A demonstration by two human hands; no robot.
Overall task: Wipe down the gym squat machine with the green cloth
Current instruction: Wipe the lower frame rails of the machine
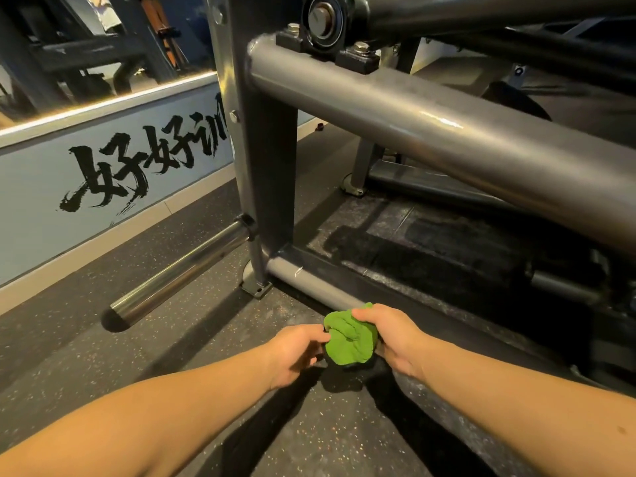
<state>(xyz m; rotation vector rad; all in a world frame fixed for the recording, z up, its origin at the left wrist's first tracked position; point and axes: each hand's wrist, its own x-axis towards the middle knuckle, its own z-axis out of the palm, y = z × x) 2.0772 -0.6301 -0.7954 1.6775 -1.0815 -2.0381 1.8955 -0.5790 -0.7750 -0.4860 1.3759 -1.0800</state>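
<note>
The squat machine's grey steel frame fills the upper right, with a thick sloping tube, an upright post and a low floor rail. A bunched green cloth sits low over the near end of that floor rail. My right hand grips the cloth from the right, fingers curled over its top. My left hand pinches the cloth's left edge with its fingertips. Both forearms reach in from the bottom of the view.
A chrome weight peg juts out leftward from the post, low over the speckled rubber floor. A pale wall panel with black brush lettering runs along the left. A pivot bearing sits atop the frame.
</note>
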